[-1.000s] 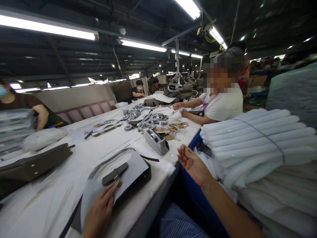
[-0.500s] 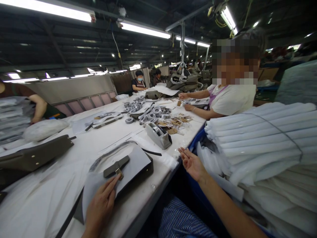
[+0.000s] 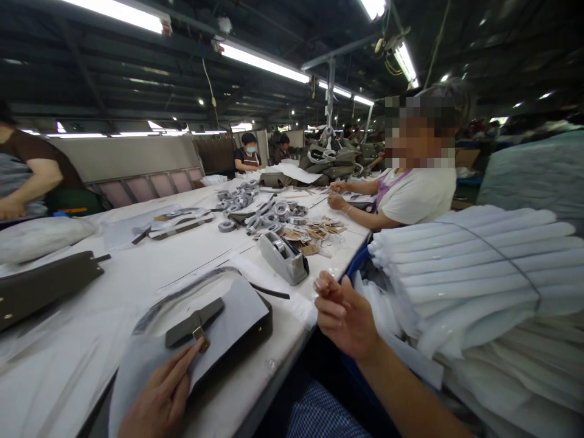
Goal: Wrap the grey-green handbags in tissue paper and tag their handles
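A dark olive handbag point(image 3: 246, 344) lies on the white table before me, with a pale sheet point(image 3: 239, 307) over it and its handle point(image 3: 157, 301) wrapped in film. My left hand point(image 3: 159, 389) rests on the sheet, fingers stretched forward, one fingertip touching the gold-coloured clasp point(image 3: 199, 337) on the bag's strap tab point(image 3: 191, 323). Raised by the table edge, my right hand point(image 3: 347, 319) has its fingers curled and pinched together. Something small and clear seems to glint at those fingertips, too small to name. A grey tape dispenser point(image 3: 283, 258) stands just beyond the bag.
Wrapped grey rings point(image 3: 278, 213) and brown paper tags point(image 3: 314, 231) lie in piles past the dispenser. Another olive bag point(image 3: 50, 283) lies at left. Bundled white padding point(image 3: 474, 261) rises at right. A co-worker point(image 3: 417, 194) sits at the table's right side; others stand farther off.
My right hand has lifted closer to me, its fingers curling in more. My left hand stays at the clasp. The view has shifted slightly, so the bag appears farther left.
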Demonstrator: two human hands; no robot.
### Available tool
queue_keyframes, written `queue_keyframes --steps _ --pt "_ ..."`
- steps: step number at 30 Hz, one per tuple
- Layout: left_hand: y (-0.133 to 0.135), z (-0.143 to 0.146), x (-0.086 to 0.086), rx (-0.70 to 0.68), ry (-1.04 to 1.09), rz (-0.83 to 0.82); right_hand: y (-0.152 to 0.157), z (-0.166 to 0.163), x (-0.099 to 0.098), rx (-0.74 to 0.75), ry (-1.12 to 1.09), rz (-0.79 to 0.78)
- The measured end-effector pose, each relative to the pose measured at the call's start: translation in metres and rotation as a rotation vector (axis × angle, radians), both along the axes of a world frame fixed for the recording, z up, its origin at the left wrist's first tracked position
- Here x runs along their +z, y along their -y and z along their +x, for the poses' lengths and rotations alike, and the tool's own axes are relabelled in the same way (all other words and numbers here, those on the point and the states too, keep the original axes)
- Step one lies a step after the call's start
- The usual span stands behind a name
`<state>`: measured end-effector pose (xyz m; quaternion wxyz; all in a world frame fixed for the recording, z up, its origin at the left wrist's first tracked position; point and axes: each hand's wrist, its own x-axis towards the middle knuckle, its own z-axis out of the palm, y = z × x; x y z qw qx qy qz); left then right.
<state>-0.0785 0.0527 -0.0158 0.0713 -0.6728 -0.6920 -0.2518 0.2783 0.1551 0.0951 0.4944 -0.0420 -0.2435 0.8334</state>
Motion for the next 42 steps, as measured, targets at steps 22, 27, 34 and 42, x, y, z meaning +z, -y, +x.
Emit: queue_keyframes --steps 22,27,34,42 --pt "0.002 0.011 0.006 0.034 0.018 0.003 -0.083 0.033 -0.098 -0.464 1.252 0.091" --pt "0.002 0.011 0.005 0.022 0.022 0.007 -0.091 0.03 -0.102 -0.549 1.341 0.251" --pt "0.002 0.013 0.007 0.003 0.026 0.018 -0.089 0.034 -0.09 -0.456 1.304 0.255" --pt "0.004 0.015 0.011 0.038 0.024 -0.005 -0.086 0.053 -0.08 -0.203 1.22 0.132"
